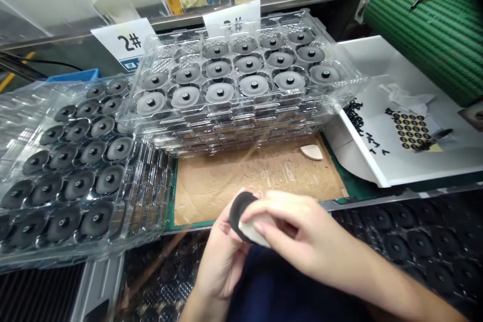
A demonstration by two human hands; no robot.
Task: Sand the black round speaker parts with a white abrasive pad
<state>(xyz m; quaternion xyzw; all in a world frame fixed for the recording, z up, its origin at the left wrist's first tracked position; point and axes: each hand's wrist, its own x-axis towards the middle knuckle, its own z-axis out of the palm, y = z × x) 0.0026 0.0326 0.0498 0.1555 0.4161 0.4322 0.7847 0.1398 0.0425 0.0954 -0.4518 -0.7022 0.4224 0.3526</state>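
Near the front edge of the work surface, my left hand (223, 256) holds a round black disc (238, 207) by its edge, tilted. My right hand (298, 231) presses a whitish pad (260, 229) against the face of the disc, its fingers lying over the pad. The pad covers the lower right part of the disc. Behind my hands lies a brown cardboard sheet (241, 176), with a white leaf-shaped piece (312, 152) near its back right corner.
Stacked clear trays (241, 110) of round dark parts stand behind the cardboard, and more trays (79, 161) at the left. At the right are a white bin (407, 171) with small black pieces and a sticker sheet (411, 131), below a green conveyor belt (430, 25).
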